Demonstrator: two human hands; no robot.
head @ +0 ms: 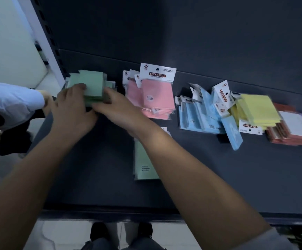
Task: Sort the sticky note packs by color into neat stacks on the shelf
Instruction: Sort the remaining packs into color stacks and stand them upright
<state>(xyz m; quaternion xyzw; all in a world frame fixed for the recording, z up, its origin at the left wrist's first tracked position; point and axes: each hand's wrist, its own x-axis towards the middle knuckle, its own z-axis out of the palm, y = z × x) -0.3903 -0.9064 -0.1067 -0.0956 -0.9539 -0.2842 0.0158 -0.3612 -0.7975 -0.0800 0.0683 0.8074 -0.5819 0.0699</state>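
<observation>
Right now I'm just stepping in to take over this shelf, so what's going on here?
A person is sorting sticky note packs by color on the dark shelf. Both the left hand and the right hand are on the green stack at the far left, squaring it up. One more green pack lies apart under the right forearm. The pink pile is grouped; the blue packs and yellow packs lie jumbled together, with an orange stack at the right.

Two hands, left hand (70, 112) and right hand (116, 109), one green stack (90, 83), one loose green pack (144, 163), one pink pile (153, 94), one blue pile (200, 114), one yellow pile (255, 109), one orange-red stack (291, 130), pack counts unclear.
</observation>
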